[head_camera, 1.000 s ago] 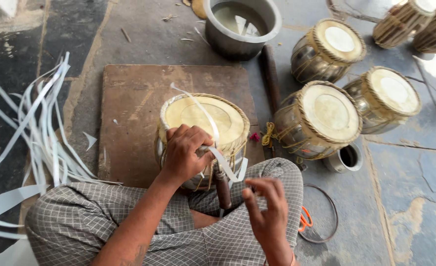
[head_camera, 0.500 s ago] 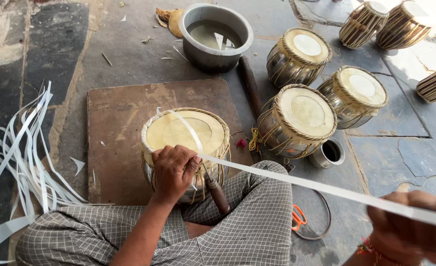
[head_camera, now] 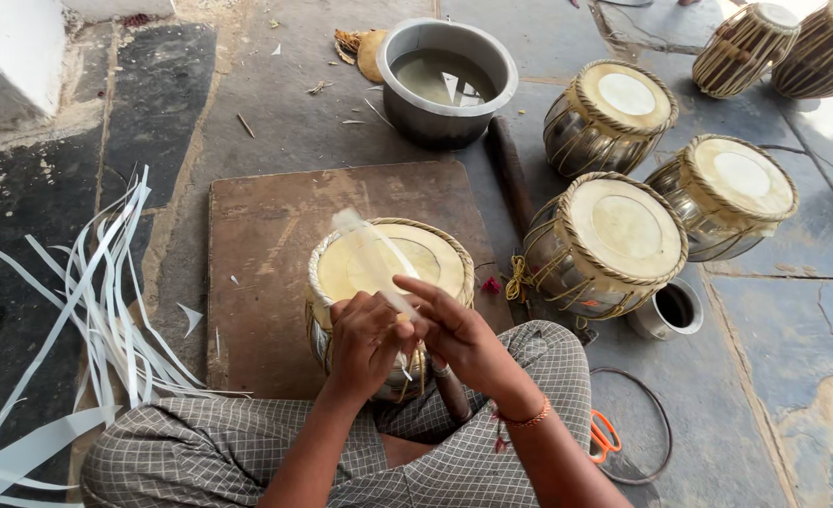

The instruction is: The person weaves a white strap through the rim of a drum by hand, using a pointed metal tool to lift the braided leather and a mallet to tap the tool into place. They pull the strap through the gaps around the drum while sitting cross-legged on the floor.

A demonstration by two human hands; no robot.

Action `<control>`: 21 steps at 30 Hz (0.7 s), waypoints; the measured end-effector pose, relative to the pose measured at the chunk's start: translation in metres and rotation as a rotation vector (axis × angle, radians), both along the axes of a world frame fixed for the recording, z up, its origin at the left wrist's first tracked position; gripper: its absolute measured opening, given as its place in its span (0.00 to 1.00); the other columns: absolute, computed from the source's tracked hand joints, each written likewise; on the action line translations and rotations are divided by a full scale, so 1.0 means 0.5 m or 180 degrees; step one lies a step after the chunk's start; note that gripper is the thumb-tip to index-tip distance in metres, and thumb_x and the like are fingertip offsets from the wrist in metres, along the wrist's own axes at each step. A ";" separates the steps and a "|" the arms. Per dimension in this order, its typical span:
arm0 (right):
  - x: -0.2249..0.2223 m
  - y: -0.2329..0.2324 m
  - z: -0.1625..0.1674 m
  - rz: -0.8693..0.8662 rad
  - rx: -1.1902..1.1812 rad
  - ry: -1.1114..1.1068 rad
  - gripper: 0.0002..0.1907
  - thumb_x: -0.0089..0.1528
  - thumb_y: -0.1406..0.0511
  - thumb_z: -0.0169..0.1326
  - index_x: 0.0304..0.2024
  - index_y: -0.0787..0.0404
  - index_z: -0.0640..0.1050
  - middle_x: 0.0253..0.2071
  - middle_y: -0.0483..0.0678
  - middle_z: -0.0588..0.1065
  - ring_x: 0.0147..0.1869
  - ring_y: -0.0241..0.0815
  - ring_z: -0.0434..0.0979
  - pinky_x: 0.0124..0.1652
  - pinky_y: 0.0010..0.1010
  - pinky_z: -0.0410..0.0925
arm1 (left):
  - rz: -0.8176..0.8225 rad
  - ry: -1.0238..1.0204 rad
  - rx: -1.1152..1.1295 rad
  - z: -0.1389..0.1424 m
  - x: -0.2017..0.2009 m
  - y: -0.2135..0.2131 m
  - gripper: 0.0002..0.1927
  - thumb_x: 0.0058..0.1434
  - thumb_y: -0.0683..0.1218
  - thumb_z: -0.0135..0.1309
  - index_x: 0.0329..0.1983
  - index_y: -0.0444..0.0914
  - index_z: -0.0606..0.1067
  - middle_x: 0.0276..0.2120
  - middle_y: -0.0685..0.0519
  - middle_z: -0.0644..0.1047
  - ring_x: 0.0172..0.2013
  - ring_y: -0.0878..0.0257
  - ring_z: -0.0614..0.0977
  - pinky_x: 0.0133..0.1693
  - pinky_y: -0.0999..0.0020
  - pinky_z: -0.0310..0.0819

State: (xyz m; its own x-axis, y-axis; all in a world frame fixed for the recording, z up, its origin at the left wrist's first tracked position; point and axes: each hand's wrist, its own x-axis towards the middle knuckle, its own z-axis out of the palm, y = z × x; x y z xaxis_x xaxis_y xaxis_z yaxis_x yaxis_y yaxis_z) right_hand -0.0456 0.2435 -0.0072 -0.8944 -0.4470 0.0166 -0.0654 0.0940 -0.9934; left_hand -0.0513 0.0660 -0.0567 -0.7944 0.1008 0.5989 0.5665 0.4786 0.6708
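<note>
Head: six drums [head_camera: 393,273], two hands [head_camera: 407,334]

We sit on the floor of a drum-maker's workshop. Around us on the cracked stone floor [head_camera: 793,376] stand several laced drums [head_camera: 624,240] with pale skin heads, one more on a worn wooden board [head_camera: 275,245]. A metal basin of water [head_camera: 447,80], a heap of white lacing strips [head_camera: 87,310] and orange-handled scissors [head_camera: 605,437] mark it as handcraft space.
</note>
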 end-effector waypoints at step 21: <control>0.042 0.010 0.001 -0.0779 0.1306 0.1639 0.08 0.59 0.69 0.60 0.42 0.62 0.81 0.38 0.48 0.76 0.38 0.41 0.79 0.35 0.30 0.72 | -0.0460 -0.0219 0.0155 0.036 0.014 -0.028 0.15 0.63 0.60 0.56 0.41 0.49 0.86 0.44 0.60 0.83 0.46 0.64 0.80 0.51 0.63 0.57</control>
